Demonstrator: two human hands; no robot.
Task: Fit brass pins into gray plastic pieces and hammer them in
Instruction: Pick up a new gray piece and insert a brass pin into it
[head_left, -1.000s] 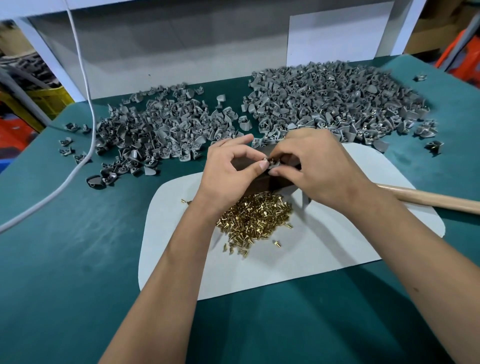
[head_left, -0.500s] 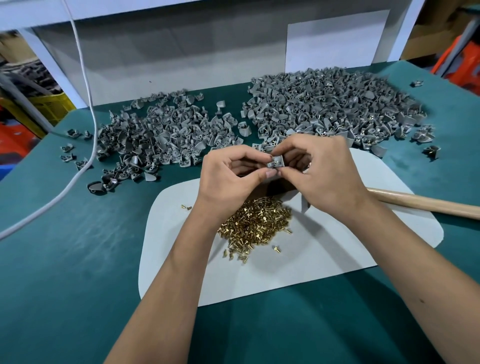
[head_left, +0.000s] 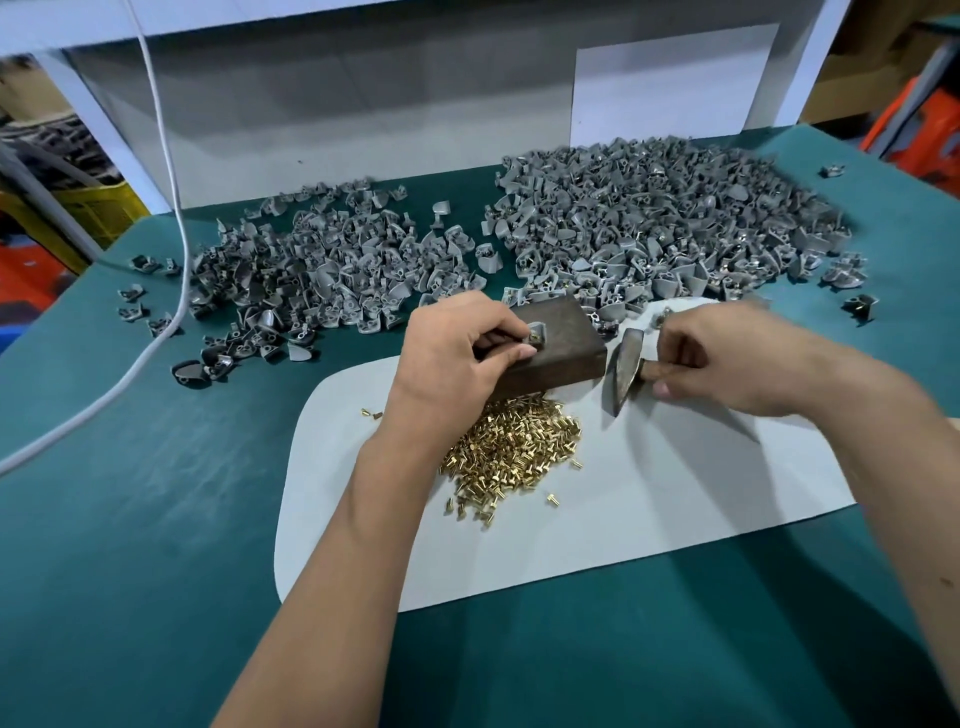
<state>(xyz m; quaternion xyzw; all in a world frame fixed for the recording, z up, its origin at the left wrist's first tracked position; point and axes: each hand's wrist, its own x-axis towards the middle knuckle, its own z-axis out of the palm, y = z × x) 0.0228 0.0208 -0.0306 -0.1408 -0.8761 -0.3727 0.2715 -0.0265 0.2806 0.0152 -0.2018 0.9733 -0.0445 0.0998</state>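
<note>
One view is catalogued, the head view.

Item, gray plastic piece (head_left: 536, 332): now set on the top face of the dark wooden block (head_left: 558, 345), with a brass pin seated in it. Half a second earlier it was held up between both hands above the block; it has since been lowered onto the block.

Item, left hand (head_left: 457, 358): curled at the block's near left corner, the piece pinched and steadied by its thumb and fingers.

Item, right hand (head_left: 727, 364): withdrawn from the piece and moved to the right, its fingers now wrapped round the wooden handle just behind the hammer head (head_left: 623, 371). The hammer head is seen beside the block, on or just above the white mat (head_left: 649, 519); which cannot be told.

Item, loose brass pins (head_left: 511, 449): heaped on the mat, nearer than the block.

Item, two heaps of gray pieces (head_left: 649, 228): spread on the green surface (head_left: 156, 519) behind the block; many in the right heap show brass.

Judgement: fitting is taken as finished for this piece, and hammering is judged to be the step in hand. A strike close to the left fingertips is to be expected, so care there is called for.
</note>
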